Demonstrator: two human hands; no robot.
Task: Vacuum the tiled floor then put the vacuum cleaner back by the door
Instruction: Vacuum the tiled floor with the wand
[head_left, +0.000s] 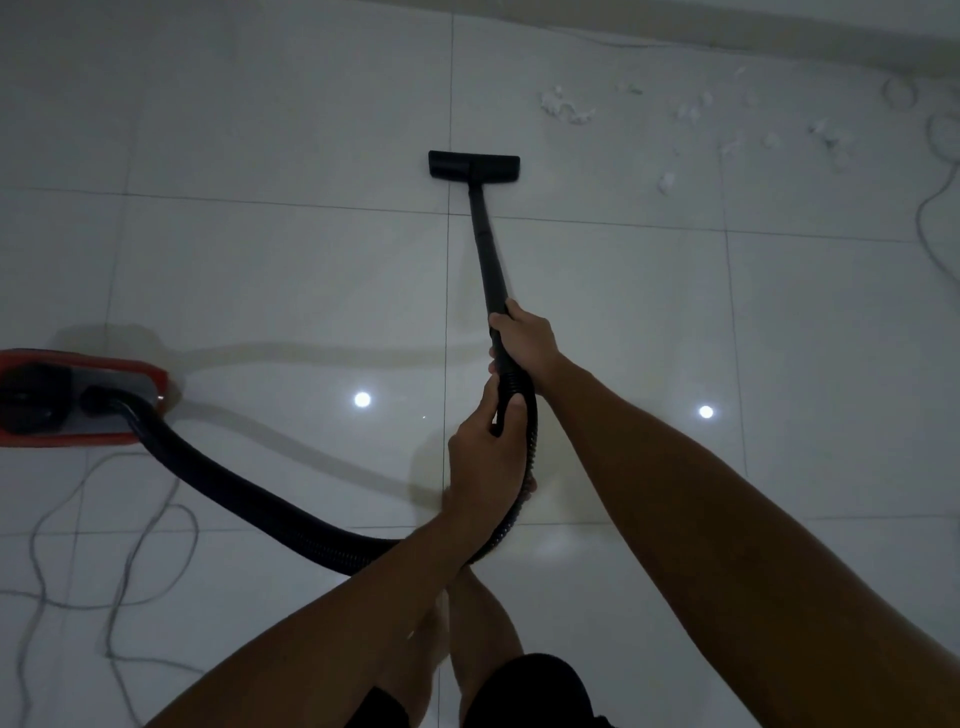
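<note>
Both hands clenched on my black wand (488, 260): right hand (524, 340) higher, left hand (488, 457) lower at hose (249, 499) end. Tiled floor (260, 130) glossy. Red vacuum cleaner (78, 397) at 9 o'clock, nozzle (474, 165) flat at 12, paper scraps (569, 109) approx 1 o'clock.

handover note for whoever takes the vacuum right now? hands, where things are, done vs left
Right hand: grip closed on the black wand, forward position.
Left hand: grip closed on the ribbed hose just behind the right hand.
Floor head sits flat on the tiled floor, ahead, near a grout line.
Red vacuum body is on the floor to the left; its grey cord lies in loops beside it.
Done: cannot tell how much is already swept.
Left: white scraps remain to the right of the head, near the far wall. Then return the vacuum to the door, which is not in view.
</note>
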